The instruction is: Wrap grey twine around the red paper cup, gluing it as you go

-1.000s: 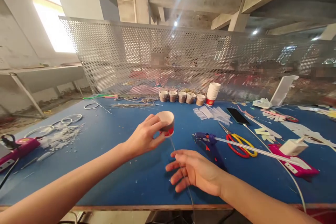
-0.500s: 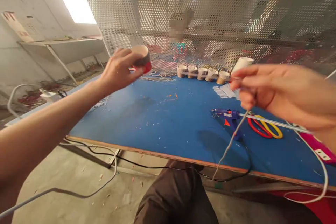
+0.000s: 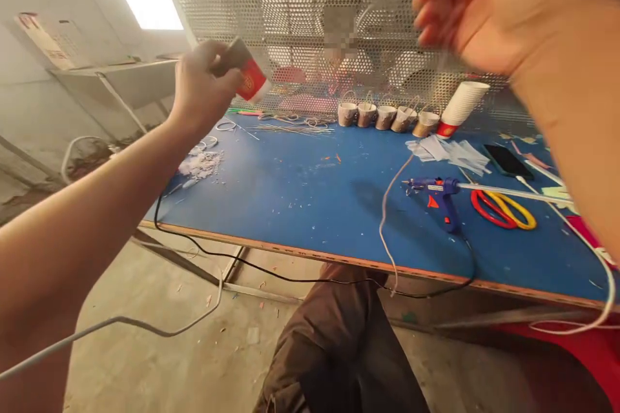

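Observation:
My left hand (image 3: 201,84) is raised at the upper left and grips a small cut paper cup (image 3: 246,74), red and white, tilted on its side. My right hand (image 3: 477,6) is lifted high at the upper right, blurred by motion, its fingers pinched together. A thin pale cord (image 3: 387,219) hangs below it, curving down over the blue table (image 3: 310,187) and past its front edge.
On the table lie a blue glue gun (image 3: 438,192), red and yellow scissors (image 3: 504,210), a black phone (image 3: 507,160), a stack of paper cups (image 3: 460,106), a row of small cup baskets (image 3: 385,116) and white scraps (image 3: 201,164). A perforated metal screen stands behind, with a person beyond it. Cables trail on the floor.
Both hands have risen; my right hand drew the cord far upward. The cup has tilted onto its side. The view has dropped toward the floor and my leg.

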Demonstrator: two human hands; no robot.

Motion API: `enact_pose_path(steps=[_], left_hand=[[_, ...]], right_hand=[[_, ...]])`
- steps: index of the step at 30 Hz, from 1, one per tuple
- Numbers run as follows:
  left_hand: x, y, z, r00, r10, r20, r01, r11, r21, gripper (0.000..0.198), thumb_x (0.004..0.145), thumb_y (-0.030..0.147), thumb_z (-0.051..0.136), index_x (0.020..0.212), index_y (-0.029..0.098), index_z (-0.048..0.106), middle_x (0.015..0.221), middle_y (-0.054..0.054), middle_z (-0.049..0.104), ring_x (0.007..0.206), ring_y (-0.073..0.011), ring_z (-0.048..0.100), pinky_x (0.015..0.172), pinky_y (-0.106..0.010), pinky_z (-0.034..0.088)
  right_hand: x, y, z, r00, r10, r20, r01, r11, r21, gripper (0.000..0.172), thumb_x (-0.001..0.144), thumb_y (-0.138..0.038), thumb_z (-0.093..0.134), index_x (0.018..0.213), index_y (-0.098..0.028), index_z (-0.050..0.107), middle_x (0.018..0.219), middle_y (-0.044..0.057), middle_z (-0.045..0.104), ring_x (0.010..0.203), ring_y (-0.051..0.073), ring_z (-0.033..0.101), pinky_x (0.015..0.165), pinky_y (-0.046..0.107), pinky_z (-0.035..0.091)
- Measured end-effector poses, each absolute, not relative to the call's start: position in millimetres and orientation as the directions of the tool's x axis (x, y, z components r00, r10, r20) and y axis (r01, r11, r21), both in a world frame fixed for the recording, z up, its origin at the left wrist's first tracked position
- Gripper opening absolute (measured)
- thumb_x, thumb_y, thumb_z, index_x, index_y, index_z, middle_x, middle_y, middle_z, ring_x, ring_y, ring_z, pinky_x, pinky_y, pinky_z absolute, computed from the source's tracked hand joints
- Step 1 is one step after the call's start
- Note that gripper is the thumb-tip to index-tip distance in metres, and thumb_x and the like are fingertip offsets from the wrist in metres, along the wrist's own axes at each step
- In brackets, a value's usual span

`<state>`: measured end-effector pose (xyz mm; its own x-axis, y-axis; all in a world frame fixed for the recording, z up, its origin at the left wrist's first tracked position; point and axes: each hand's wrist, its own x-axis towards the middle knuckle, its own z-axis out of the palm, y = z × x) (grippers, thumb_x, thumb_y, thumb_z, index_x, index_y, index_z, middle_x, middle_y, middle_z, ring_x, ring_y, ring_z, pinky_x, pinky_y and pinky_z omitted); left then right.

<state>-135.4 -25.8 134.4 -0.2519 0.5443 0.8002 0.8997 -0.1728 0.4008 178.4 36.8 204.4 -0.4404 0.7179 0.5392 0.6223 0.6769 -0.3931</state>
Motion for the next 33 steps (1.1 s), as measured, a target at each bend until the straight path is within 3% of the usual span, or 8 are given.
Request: enact_pose_path(steps=[3,6,13,18,23,26,29,33], left_hand=[[-119,-22,118,-0.272,0.613,0.742,0.858,-0.195,0.476,0.015,0.072,0.013,0.059,0.086,0.012,0.065,0.063,0.006,0.049,0.063,-0.008,0.038,0.06,-0.02,0.037],[-97,-16,100,-0.22,0.678,0.701,0.798,-0.288,0.53,0.017,0.07,0.011,0.056,0.083,0.014,0.066,0.063,0.005,0.051,0.065,-0.0094,0.043,0.061,-0.022,0.036],[-33,6,64,-0.044,0.806,0.59,0.552,-0.473,0.687,0.023,0.069,0.018,0.051,0.087,0.014,0.065,0.069,0.001,0.059,0.066,-0.0135,0.053,0.064,-0.027,0.042],[-1,12,55,0.038,0.872,0.488,0.423,-0.457,0.783,0.025,0.069,0.02,0.051,0.089,0.015,0.065,0.072,0.001,0.061,0.068,-0.0147,0.056,0.067,-0.028,0.045],[10,7,47,0.085,0.936,0.343,0.295,-0.352,0.888,0.028,0.069,0.023,0.054,0.093,0.015,0.065,0.077,-0.002,0.066,0.073,-0.0178,0.06,0.071,-0.032,0.048],[11,6,39,0.099,0.963,0.252,0.211,-0.268,0.94,0.028,0.07,0.025,0.055,0.093,0.015,0.065,0.077,-0.003,0.067,0.075,-0.0194,0.061,0.074,-0.034,0.049],[11,11,30,0.111,0.976,0.188,0.145,-0.203,0.968,0.027,0.068,0.024,0.057,0.092,0.015,0.064,0.077,-0.003,0.067,0.076,-0.0199,0.062,0.074,-0.034,0.05],[13,22,20,0.113,0.984,0.138,0.091,-0.149,0.985,0.03,0.066,0.021,0.056,0.095,0.014,0.063,0.079,-0.003,0.067,0.076,-0.0192,0.061,0.076,-0.034,0.049]], right_hand=[[170,23,157,-0.455,0.832,0.317,0.762,0.548,-0.345,0.022,0.078,-0.026,0.068,0.086,-0.005,0.069,0.081,0.009,0.069,0.081,0.021,0.066,0.072,0.035,0.048],[167,16,118,-0.392,0.815,0.427,0.841,0.505,-0.193,0.009,0.073,-0.016,0.07,0.079,-0.01,0.069,0.081,0.008,0.069,0.09,0.028,0.063,0.08,0.045,0.046],[163,2,53,-0.394,0.698,0.598,0.453,0.714,-0.535,0.009,0.079,-0.011,0.056,0.083,-0.014,0.064,0.08,0.004,0.069,0.073,0.015,0.063,0.071,0.029,0.051],[183,-14,23,-0.492,0.46,0.739,0.311,0.886,-0.344,0.017,0.084,-0.009,0.045,0.088,-0.016,0.06,0.083,0.006,0.066,0.076,0.015,0.061,0.071,0.028,0.051],[234,-40,9,-0.67,0.359,0.65,0.285,0.932,-0.222,0.023,0.083,-0.004,0.039,0.089,-0.015,0.059,0.08,0.007,0.066,0.073,0.015,0.061,0.065,0.025,0.049],[271,-44,0,-0.627,0.512,0.586,0.509,0.84,-0.189,0.017,0.082,-0.012,0.045,0.073,-0.018,0.058,0.065,0.003,0.063,0.056,0.014,0.056,0.055,0.026,0.043],[298,-31,-4,-0.432,0.785,0.444,0.784,0.57,-0.246,0.032,0.087,-0.032,0.05,0.057,-0.021,0.052,0.052,-0.001,0.055,0.047,0.014,0.05,0.05,0.027,0.036],[304,-4,2,-0.292,0.937,0.19,0.868,0.343,-0.359,0.031,0.084,-0.05,0.053,0.074,-0.021,0.059,0.067,0.001,0.062,0.059,0.017,0.055,0.055,0.027,0.039]])
